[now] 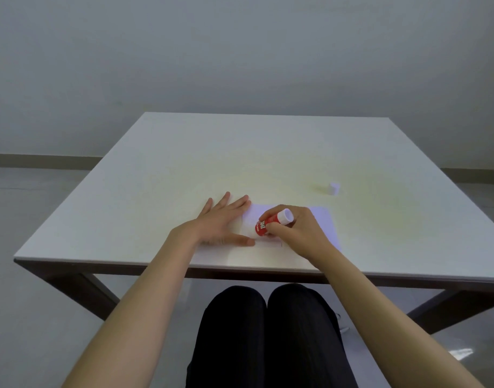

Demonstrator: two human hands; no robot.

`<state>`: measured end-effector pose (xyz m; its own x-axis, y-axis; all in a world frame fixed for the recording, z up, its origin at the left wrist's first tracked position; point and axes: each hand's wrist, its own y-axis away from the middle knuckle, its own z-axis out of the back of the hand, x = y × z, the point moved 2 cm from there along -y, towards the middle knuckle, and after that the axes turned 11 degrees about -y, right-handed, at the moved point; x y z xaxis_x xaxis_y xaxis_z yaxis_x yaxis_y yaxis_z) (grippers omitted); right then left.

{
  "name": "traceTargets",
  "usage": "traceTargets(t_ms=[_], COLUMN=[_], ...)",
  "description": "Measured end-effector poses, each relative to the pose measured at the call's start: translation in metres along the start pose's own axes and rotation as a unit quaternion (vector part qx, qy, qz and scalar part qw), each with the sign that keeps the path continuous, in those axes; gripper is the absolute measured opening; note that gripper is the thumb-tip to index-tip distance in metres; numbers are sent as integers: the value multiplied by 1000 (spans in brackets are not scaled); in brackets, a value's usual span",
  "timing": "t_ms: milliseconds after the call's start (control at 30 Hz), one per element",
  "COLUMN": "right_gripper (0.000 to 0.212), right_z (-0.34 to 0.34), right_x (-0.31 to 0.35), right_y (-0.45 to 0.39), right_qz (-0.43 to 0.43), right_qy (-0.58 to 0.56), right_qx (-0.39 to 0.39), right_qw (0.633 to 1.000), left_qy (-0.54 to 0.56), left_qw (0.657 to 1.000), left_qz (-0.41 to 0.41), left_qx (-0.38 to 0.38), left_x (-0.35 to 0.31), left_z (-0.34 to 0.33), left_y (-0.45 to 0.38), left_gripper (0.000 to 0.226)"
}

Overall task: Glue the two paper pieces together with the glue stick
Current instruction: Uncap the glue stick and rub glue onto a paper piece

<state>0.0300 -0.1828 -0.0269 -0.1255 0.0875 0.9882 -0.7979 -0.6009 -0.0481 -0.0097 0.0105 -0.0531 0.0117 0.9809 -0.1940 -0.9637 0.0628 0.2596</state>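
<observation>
Plain white table (184, 152), grey wall behind. Left hand (223, 219) splayed flat, pinning paper (321, 222) at its left edge. Right hand (293, 231) clamped on glue stick (271, 222), tip down on sheet. Cap (334, 188) stands well apart. Risk: dragging glue could wrinkle or shift the paper; second piece indistinct.

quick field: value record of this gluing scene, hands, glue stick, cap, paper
left hand: flat, palm down, fingers spread, pressing the left edge of the paper
right hand: grip closed around the glue stick
glue stick: red body, tilted, lower end down at the paper, white end up and right
paper: white, lying flat near the front edge of the table; whether it is one sheet or two cannot be told
cap: white, standing alone, off the paper, far right
table: white top
</observation>
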Motion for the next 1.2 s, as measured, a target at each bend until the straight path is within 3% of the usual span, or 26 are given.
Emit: traceTargets(t_ms=[200, 400, 567, 800, 1067, 1200], right_gripper=[8, 11, 11, 12, 12, 10], right_z=[19, 26, 33, 41, 35, 7], right_x=[5, 4, 5, 6, 17, 17], right_y=[-8, 0, 0, 2, -1, -1], right_qz=[-11, -32, -26, -60, -3, 0], right_qy=[-9, 34, 15, 32, -12, -32], right_qx=[-108, -26, -92, -45, -165, -94], right_qw=[994, 999, 995, 997, 986, 995], left_qy=[-6, 3, -2, 6, -6, -15], left_qw=[1000, 1000, 1000, 1000, 1000, 1000], left_qz=[-1, 1, 2, 0, 2, 9], left_qx=[9, 6, 6, 5, 5, 7], left_x=[0, -1, -1, 0, 0, -1], left_z=[1, 2, 1, 1, 1, -1], left_y=[0, 1, 1, 1, 0, -2], left_gripper=[101, 102, 101, 101, 101, 103])
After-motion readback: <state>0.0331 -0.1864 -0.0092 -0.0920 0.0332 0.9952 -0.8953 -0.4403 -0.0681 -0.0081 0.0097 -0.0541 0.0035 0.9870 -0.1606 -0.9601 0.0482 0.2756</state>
